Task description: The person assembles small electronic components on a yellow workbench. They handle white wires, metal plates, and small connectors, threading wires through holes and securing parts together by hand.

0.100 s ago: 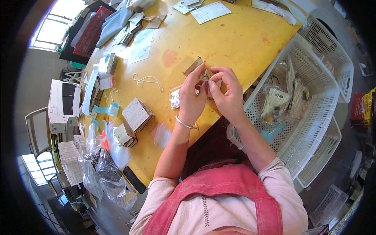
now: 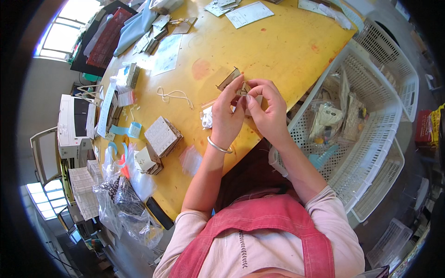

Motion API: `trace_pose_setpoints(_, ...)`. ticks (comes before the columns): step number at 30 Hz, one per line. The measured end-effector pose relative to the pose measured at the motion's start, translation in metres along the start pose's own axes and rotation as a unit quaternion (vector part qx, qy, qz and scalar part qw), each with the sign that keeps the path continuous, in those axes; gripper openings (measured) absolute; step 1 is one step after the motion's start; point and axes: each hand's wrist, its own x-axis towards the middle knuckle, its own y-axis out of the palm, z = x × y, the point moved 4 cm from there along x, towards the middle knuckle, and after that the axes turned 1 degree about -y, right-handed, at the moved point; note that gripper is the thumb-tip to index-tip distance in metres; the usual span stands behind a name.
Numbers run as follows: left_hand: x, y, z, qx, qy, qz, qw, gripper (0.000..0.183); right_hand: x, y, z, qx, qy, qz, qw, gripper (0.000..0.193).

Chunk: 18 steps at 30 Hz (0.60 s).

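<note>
My left hand (image 2: 225,113), with a silver bangle at its wrist, and my right hand (image 2: 270,113) meet over the near right part of the yellow table (image 2: 259,51). Both have their fingers pinched around a small wooden piece (image 2: 244,88), partly hidden by the fingertips. Just past my left fingers a thin wooden panel (image 2: 228,78) stands on edge. Beside my left palm lies a small clear bag with white contents (image 2: 206,116). A loop of pale string (image 2: 174,96) rests farther left.
Left of my arm are a stack of wooden sheets (image 2: 162,136), a smaller stack (image 2: 147,161), a plastic bag (image 2: 190,160) and a black case (image 2: 159,213). White plastic baskets (image 2: 371,153) with bagged parts stand against the table's right edge. Flat boards (image 2: 250,15) lie at the far side.
My fingers have shifted very slightly around the small wooden piece, and a bit more of it shows. Everything else stays in place.
</note>
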Motion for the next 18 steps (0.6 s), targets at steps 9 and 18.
trace_pose_setpoints(9, 0.0026, -0.0027, 0.0044, 0.012, 0.016, -0.012, 1.0, 0.049, -0.0048, 0.0084, -0.0099, 0.055, 0.025, -0.019, 0.998, 0.005)
trace_pose_setpoints(18, 0.0039, 0.001, 0.0074, 0.004, 0.021, -0.014, 1.0, 0.047, -0.0067, 0.0081, -0.0117, 0.057, 0.034, -0.024, 0.997, 0.004)
